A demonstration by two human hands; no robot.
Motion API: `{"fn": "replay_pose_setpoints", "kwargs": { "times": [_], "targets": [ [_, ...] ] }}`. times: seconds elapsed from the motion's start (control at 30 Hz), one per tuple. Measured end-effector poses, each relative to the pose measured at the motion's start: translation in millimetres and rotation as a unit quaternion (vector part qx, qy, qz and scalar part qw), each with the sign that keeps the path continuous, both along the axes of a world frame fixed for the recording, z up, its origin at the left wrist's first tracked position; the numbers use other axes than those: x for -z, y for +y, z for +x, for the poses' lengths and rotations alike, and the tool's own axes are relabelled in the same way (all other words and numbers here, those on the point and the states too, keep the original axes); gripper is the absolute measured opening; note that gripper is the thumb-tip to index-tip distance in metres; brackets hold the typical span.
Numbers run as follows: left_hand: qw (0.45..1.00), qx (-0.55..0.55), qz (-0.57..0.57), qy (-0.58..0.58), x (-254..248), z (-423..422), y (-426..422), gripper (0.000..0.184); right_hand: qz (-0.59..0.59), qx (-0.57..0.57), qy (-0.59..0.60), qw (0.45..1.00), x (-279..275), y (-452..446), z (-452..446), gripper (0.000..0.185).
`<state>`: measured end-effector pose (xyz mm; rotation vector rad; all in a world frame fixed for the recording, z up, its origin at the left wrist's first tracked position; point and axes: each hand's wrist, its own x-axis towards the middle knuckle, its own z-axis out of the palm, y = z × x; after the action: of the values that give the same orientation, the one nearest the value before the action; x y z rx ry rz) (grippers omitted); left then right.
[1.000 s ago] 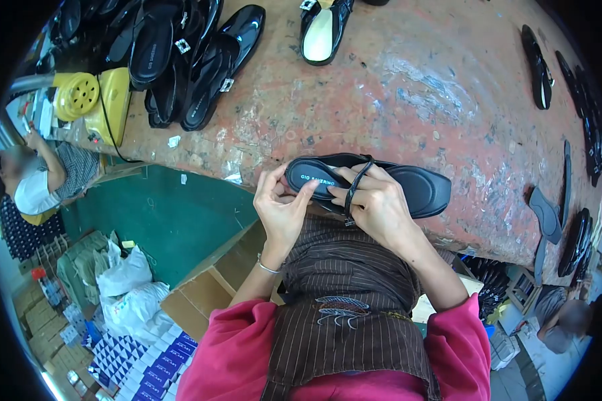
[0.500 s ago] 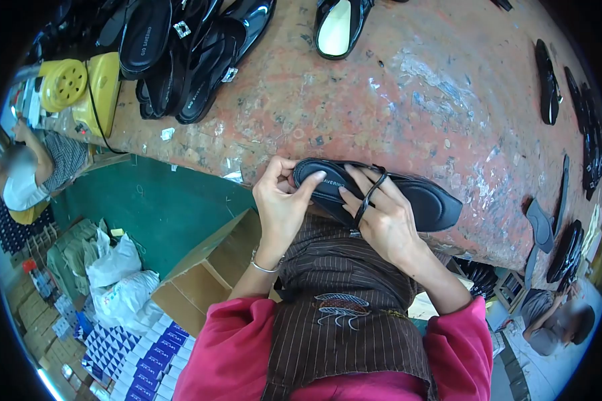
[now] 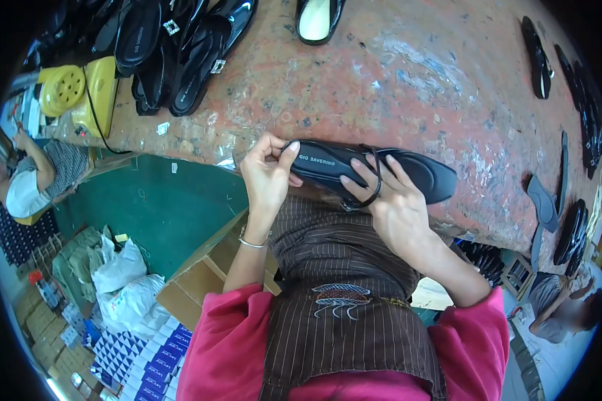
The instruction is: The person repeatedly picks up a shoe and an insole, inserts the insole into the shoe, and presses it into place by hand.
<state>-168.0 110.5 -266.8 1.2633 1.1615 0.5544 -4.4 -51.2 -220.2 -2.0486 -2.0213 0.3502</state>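
Note:
A black shoe [image 3: 432, 179] lies across the near edge of the worn table, its insole lettered "GIO SAVERINO". My left hand [image 3: 267, 175] pinches the lettered end, thumb on the insole and fingers curled at the rim. Over the middle of the shoe, my right hand [image 3: 393, 200] lies with its fingers spread on the insole, some of them under the thin black strap [image 3: 377, 175]. The underside of the shoe is hidden.
Black shoes [image 3: 138, 43] are heaped at the back left beside a yellow device [image 3: 95, 93]. One shoe with a pale insole [image 3: 314, 21] stands at the back. More shoes [image 3: 537, 60] and a loose insole [image 3: 542, 202] lie right. An open carton [image 3: 192, 294] is below the table.
My right hand's fingers have spread and shifted from gripping near the strap to lying along the insole. My left hand has moved slightly left, its thumb nearer the shoe's end.

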Motion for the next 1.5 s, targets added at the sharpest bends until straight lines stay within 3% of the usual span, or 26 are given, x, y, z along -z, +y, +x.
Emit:
{"fn": "replay_pose_setpoints", "kwargs": {
  "times": [0.13, 0.17, 0.27, 0.33, 0.4, 0.43, 0.47, 0.57, 0.6, 0.63, 0.67, 0.7, 0.83, 0.93, 0.97, 1.07, 1.2, 1.23, 1.33, 1.4, 1.43, 1.47, 1.5],
  "targets": [
    [0.999, 0.018, 0.035, 0.032, -2, 4, -2, 0.014, 0.018, 0.014, -0.02, 1.0, 1, 2, -8, 0.033],
    [0.998, 0.019, 0.046, 0.045, -4, 4, -3, 0.013, 0.067, 0.017, -0.009, 0.998, 7, 0, -6, 0.027],
    [0.996, 0.065, 0.026, 0.063, -9, 0, -25, 0.009, 0.051, 0.113, 0.04, 0.992, 3, -6, 20, 0.02],
    [0.989, 0.114, 0.024, 0.093, -22, 9, -58, 0.008, 0.207, 0.26, -0.029, 0.943, -2, 6, 43, 0.019],
    [0.966, 0.203, 0.115, 0.11, -13, 14, -92, 0.01, 0.238, 0.397, -0.122, 0.878, -1, 28, 70, 0.035],
    [0.929, 0.267, 0.209, 0.145, -20, 20, -104, 0.012, 0.218, 0.417, 0.019, 0.882, 0, 34, 87, 0.034],
    [0.879, 0.325, 0.3, 0.178, -30, 27, -114, 0.015, 0.194, 0.401, 0.109, 0.889, -3, 31, 94, 0.032],
    [0.853, 0.302, 0.402, 0.141, -40, 41, -137, 0.028, 0.108, 0.309, 0.269, 0.906, -45, 14, 92, 0.028],
    [0.829, 0.326, 0.434, 0.134, -45, 40, -141, 0.02, 0.182, 0.22, 0.168, 0.944, -46, 0, 79, 0.022],
    [0.821, 0.322, 0.463, 0.092, -43, 46, -144, 0.019, 0.172, 0.201, 0.168, 0.95, -53, -15, 61, 0.026],
    [0.811, 0.316, 0.49, 0.051, -41, 50, -148, 0.026, 0.066, 0.176, 0.057, 0.98, -56, -30, 46, 0.031],
    [0.777, 0.403, 0.474, 0.097, -31, 45, -150, 0.048, 0.063, 0.191, 0.017, 0.979, -45, -42, 27, 0.034],
    [0.72, 0.459, 0.498, 0.154, 0, 50, -160, 0.052, 0.116, 0.225, -0.095, 0.963, 2, -30, 13, 0.039],
    [0.733, 0.45, 0.475, 0.185, 3, 53, -163, 0.054, 0.123, 0.256, -0.09, 0.955, 12, 8, 43, 0.045],
    [0.729, 0.454, 0.475, 0.193, 4, 53, -163, 0.052, 0.062, 0.253, -0.083, 0.962, 8, 16, 46, 0.05],
    [0.698, 0.476, 0.505, 0.176, -2, 50, -158, 0.049, 0.135, 0.246, -0.056, 0.958, -4, -9, 28, 0.052],
    [0.714, 0.452, 0.511, 0.159, 3, 52, -161, 0.046, 0.12, 0.234, -0.107, 0.959, 14, -7, 22, 0.052],
    [0.709, 0.457, 0.509, 0.171, 3, 53, -160, 0.046, 0.148, 0.238, -0.148, 0.948, 20, 9, 35, 0.045],
    [0.723, 0.431, 0.513, 0.168, -1, 57, -159, 0.039, 0.101, 0.25, -0.061, 0.961, 23, 32, 54, 0.029],
    [0.737, 0.437, 0.493, 0.149, 0, 53, -160, 0.038, 0.129, 0.264, -0.048, 0.955, 11, 15, 45, 0.041],
    [0.728, 0.464, 0.482, 0.149, 7, 47, -161, 0.044, 0.127, 0.256, -0.09, 0.954, 20, 2, 35, 0.056],
    [0.731, 0.448, 0.498, 0.13, 6, 48, -160, 0.046, 0.074, 0.232, -0.079, 0.967, 24, -12, 26, 0.066],
    [0.728, 0.459, 0.49, 0.141, 5, 49, -159, 0.046, 0.073, 0.24, -0.07, 0.966, 20, -7, 29, 0.065]
  ]
}}
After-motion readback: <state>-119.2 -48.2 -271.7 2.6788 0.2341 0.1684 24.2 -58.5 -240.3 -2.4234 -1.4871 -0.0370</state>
